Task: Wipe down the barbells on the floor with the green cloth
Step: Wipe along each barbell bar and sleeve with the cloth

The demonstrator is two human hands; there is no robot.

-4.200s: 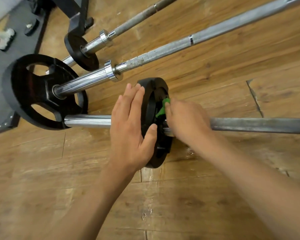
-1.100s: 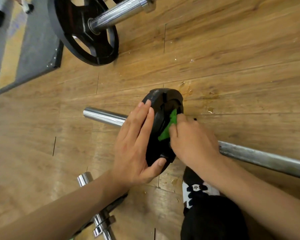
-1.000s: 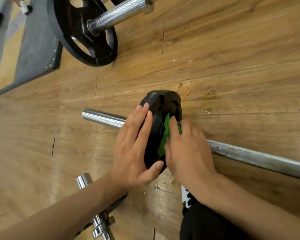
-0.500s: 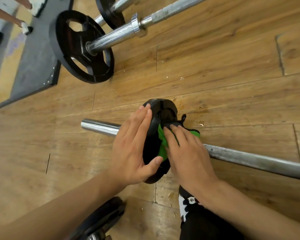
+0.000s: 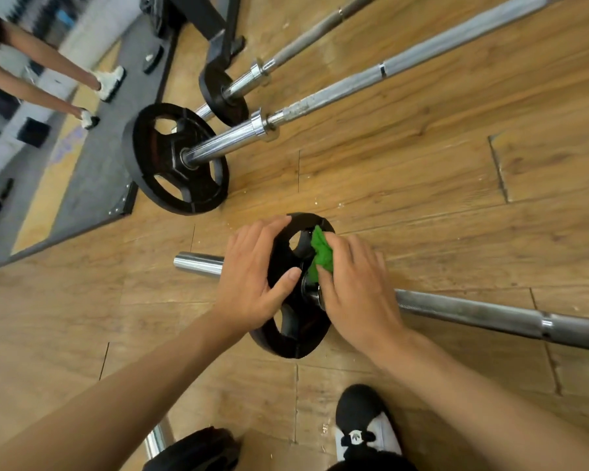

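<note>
A barbell (image 5: 490,314) lies across the wooden floor with a small black plate (image 5: 296,338) on its chrome sleeve (image 5: 198,263). My left hand (image 5: 252,280) grips the plate's rim, fingers over the top edge and thumb on its inner face. My right hand (image 5: 354,290) presses the green cloth (image 5: 320,253) against the plate's inner face, near the upper hole and the hub. Most of the cloth is hidden under my fingers.
Two more barbells (image 5: 388,73) lie beyond, one with a large black plate (image 5: 174,161), one with a smaller plate (image 5: 221,96). A grey mat (image 5: 92,158) and another person's legs (image 5: 48,73) are at the far left. My shoe (image 5: 364,426) and another plate (image 5: 198,450) are near the bottom.
The view has tilted up, bringing the far barbells back into sight. My right hand with the cloth has moved up the plate's inner face; my left hand has curled over the rim.
</note>
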